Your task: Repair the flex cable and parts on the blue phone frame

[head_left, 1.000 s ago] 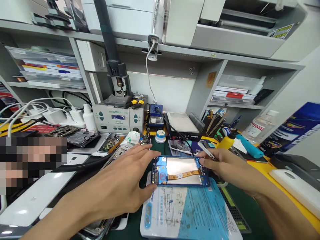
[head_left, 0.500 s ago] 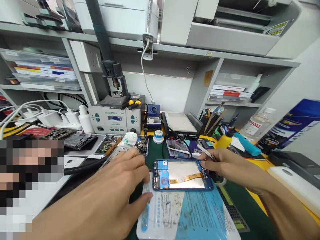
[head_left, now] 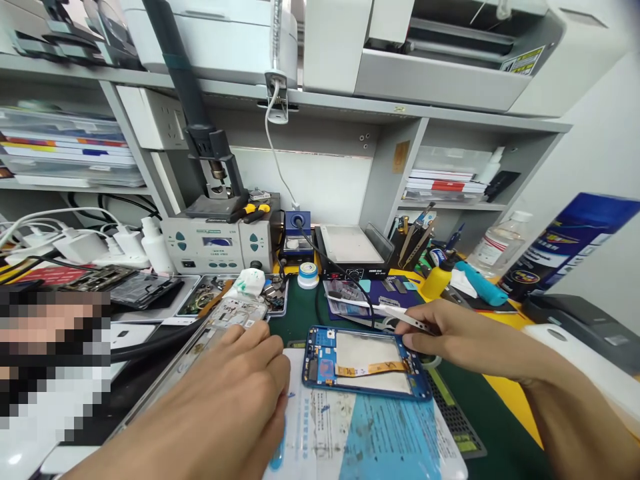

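My right hand is closed around slim pale tweezers, which point left. Its thumb is at the upper right corner of an opened blue phone. A ribbon cable with orange-brown ends runs across the phone's silvery bay. The phone is on a white and blue printed pad, slightly tilted. My left hand is left of the phone, apart from it, with its fingers curled together. Its thumb and fingertips are mostly hidden, so anything in it cannot be seen.
Behind are a hot-air station, a small heating plate and a round tub. Parts trays sit at the left. A yellow bottle and a blue spray can stand at the right. A black cable crosses the left side.
My left hand has drawn away leftward from the phone, and its spread thumb and fingers have curled in. The phone has tilted slightly. The tweezers in my right hand lie flatter. The view has shifted.
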